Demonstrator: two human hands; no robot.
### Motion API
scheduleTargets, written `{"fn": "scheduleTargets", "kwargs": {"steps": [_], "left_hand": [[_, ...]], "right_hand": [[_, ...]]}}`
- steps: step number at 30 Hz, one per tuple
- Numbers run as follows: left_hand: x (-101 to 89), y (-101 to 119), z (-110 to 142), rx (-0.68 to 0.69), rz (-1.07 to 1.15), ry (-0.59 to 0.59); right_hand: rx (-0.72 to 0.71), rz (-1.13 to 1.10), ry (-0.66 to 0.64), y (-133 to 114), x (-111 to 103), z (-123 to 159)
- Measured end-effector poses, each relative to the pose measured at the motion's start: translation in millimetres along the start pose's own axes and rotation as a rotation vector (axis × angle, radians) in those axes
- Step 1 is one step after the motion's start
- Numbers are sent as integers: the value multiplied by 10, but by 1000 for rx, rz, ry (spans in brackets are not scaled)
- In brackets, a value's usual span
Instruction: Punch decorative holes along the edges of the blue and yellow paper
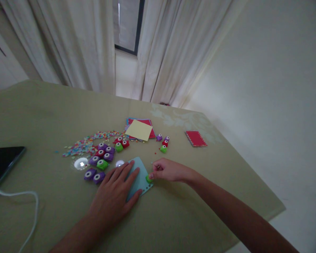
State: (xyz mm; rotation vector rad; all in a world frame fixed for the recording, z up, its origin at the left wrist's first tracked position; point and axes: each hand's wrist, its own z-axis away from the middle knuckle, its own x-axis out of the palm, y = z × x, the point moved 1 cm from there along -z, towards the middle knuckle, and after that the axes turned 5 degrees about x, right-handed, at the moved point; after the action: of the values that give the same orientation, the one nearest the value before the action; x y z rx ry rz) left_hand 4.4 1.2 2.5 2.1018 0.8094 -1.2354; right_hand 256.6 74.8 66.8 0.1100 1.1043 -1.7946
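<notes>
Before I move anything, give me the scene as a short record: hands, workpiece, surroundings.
left hand: spread flat on the light-blue card
right hand: thumb on a green punch at the card's edge; full grip hidden
card: small dark marks along its near-right edge
left of card: purple, red and green punches
beyond card: paper bits; yellow card atop a stack; four smaller punches
far right: red card with pale edge marks
far left: dark-screened device, white cable
</notes>
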Motion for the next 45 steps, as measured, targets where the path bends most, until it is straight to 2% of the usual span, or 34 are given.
{"fn": "scheduleTargets", "kwargs": {"steps": [3,5,8,11,14,17,20,23,26,28,30,35,39,42,45], "left_hand": [[5,5,10,-7,-1,0],[7,6,11,-7,1,-3],[15,0,9,-6,3,1],[31,-11,10,-2,7,8],[45,-20,10,10,5,15],[46,-24,13,44,3,18],[34,-24,16,69,9,22],[22,-29,12,68,11,27],[18,-37,11,68,9,23],[14,-39,17,65,3,18],[5,-36,25,60,0,15],[-35,-26,14,45,16,-3],[-54,-32,-24,30,15,-20],[-64,-34,-41,36,8,-17],[-78,-36,-36,21,17,-17]], "right_hand": [[-53,-58,28,125,-104,12],[-38,-56,157,205,-204,10],[-31,-46,427,265,-349,-5],[-74,-41,575,218,-385,-33],[-150,-19,602,62,-263,-88],[-243,17,580,-162,-47,-205],[-398,88,580,-398,148,-412],[-545,237,589,-583,256,-676],[-520,356,601,-650,267,-868],[-480,392,635,-605,239,-871],[-446,412,692,-479,214,-755],[-363,354,798,72,283,-187],[-297,74,762,374,357,100],[-283,-33,671,406,315,124],[-354,-43,547,397,232,109]]}}
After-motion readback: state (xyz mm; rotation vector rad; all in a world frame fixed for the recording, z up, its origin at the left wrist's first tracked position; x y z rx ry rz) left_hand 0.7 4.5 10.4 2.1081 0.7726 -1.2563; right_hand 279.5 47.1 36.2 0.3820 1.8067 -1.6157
